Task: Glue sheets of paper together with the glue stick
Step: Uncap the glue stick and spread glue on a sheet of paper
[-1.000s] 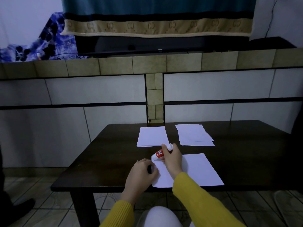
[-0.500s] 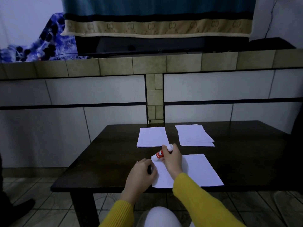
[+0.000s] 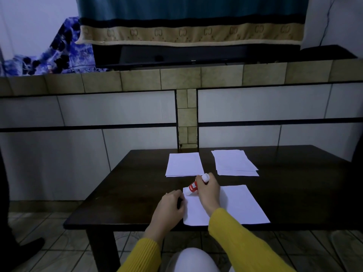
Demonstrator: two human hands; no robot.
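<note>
Glue stick (image 3: 193, 187), gripped tilted in the right hand (image 3: 208, 190), rubs the near sheet's (image 3: 241, 205) far-left corner while the left hand (image 3: 170, 208) (fingers curled, perhaps round its cap) pins the edge.

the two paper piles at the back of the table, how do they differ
The left pile lies squared, its edges aligned; the right pile is fanned, with several sheet edges showing. The left pile lies just beyond the glue stick; the right pile sits farther off. Both are white and untouched.

glue stick (image 3: 193, 187): tip slid slightly toward the sheet's (image 3: 241, 205) upper-left corner
right hand (image 3: 208, 190): shifted a little up-frame with it
</note>
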